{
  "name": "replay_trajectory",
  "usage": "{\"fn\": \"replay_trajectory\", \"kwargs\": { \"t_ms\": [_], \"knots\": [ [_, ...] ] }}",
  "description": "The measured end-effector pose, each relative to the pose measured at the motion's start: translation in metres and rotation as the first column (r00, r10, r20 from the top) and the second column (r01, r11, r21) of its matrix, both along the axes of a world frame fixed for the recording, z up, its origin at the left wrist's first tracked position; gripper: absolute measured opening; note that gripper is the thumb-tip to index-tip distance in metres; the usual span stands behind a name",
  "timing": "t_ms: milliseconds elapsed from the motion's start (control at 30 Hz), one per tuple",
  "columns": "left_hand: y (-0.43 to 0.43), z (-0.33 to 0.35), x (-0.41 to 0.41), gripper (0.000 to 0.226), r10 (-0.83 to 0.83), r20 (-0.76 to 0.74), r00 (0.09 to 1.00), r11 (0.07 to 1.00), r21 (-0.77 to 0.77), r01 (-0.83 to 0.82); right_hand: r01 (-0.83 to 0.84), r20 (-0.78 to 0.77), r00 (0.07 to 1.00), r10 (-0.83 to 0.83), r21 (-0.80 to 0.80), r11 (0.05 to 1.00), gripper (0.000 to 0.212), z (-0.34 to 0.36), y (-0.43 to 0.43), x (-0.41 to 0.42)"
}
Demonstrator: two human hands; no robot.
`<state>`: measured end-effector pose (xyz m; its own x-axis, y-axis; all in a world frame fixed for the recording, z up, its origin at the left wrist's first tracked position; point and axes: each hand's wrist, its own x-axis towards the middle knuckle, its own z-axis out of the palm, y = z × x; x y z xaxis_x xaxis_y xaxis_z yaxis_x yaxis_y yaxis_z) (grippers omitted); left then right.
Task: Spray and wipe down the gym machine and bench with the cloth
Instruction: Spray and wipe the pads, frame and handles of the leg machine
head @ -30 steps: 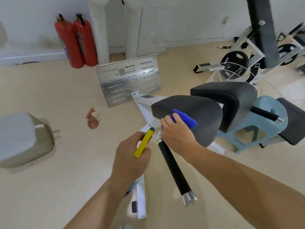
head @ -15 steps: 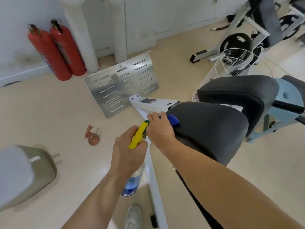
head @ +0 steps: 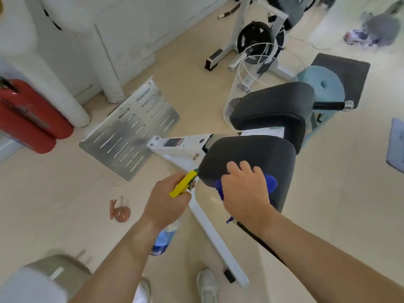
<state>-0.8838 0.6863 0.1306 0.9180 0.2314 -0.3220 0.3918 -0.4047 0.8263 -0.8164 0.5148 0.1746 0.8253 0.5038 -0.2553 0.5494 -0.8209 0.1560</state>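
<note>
Wipe step: right hand [head: 244, 191] clamps blue cloth [head: 271, 182] against near pad [head: 251, 154] — left hand [head: 166, 200], at its 9 o'clock, grips spray bottle [head: 164, 237], nozzle by pad edge. Next, I'd guess: sweep toward 12 o'clock, then far pad [head: 273, 106].

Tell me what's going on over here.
A person is cleaning a gym machine. The left hand grips a spray bottle, its nozzle pointed at the near black pad. The right hand holds a blue cloth against that pad's near side. A second pad sits just behind it.
</note>
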Motion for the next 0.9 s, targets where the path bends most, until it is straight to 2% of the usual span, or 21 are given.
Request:
{"fn": "replay_trajectory", "kwargs": {
  "t_ms": [67,100,167,233,300,367,467,500,633,733,767,800,867,900],
  "knots": [
    [0.000,0.006,0.005,0.028,-0.074,-0.004,0.997,0.997,-0.014,0.074,0.144,0.094,0.982,-0.166,0.208,0.967,0.013,0.018,-0.016,0.004],
    [-0.001,0.010,0.008,0.029,-0.103,0.003,0.995,0.994,-0.025,0.103,0.218,0.148,0.948,-0.281,0.338,0.916,0.013,0.023,-0.024,0.007],
    [-0.002,0.016,0.013,0.031,-0.190,0.022,0.982,0.981,-0.040,0.191,0.359,0.150,0.830,-0.537,0.594,0.720,0.013,0.031,-0.039,0.013],
    [-0.004,0.019,0.018,0.032,-0.294,0.052,0.954,0.955,-0.012,0.295,0.459,0.020,0.689,-0.725,0.762,0.457,0.014,0.036,-0.050,0.019],
    [-0.010,0.021,0.025,0.030,-0.365,0.069,0.928,0.931,0.039,0.363,0.499,-0.109,0.569,-0.815,0.834,0.237,0.015,0.040,-0.057,0.027],
    [-0.016,0.020,0.030,0.023,-0.396,0.087,0.914,0.917,0.081,0.390,0.498,-0.190,0.495,-0.848,0.862,0.097,0.015,0.042,-0.061,0.030],
    [-0.028,0.017,0.039,0.008,-0.397,0.101,0.912,0.916,0.103,0.387,0.485,-0.221,0.450,-0.865,0.874,0.029,0.012,0.041,-0.067,0.031],
    [-0.032,0.016,0.042,0.011,-0.390,0.101,0.915,0.919,0.104,0.380,0.483,-0.226,0.441,-0.869,0.876,0.017,0.011,0.040,-0.070,0.031],
    [-0.043,0.007,0.047,0.023,-0.340,0.090,0.936,0.937,0.117,0.329,0.472,-0.211,0.460,-0.863,0.881,0.036,0.014,0.036,-0.076,0.031],
    [-0.047,0.002,0.042,0.028,-0.318,0.091,0.944,0.943,0.130,0.305,0.454,-0.153,0.551,-0.820,0.880,0.140,0.016,0.032,-0.075,0.031],
    [-0.047,0.001,0.041,0.029,-0.311,0.089,0.946,0.946,0.129,0.298,0.453,-0.118,0.607,-0.786,0.864,0.221,0.018,0.029,-0.075,0.033],
    [-0.046,0.000,0.041,0.029,-0.305,0.087,0.948,0.948,0.126,0.293,0.458,-0.056,0.674,-0.737,0.815,0.356,0.023,0.022,-0.075,0.037],
    [-0.041,-0.004,0.043,0.016,-0.296,0.087,0.951,0.952,0.110,0.286,0.433,0.061,0.832,-0.551,0.550,0.714,0.038,0.005,-0.074,0.045],
    [-0.038,-0.006,0.044,0.009,-0.285,0.091,0.954,0.956,0.099,0.276,0.378,0.057,0.900,-0.432,0.390,0.840,0.045,-0.004,-0.071,0.049]
  ]
}}
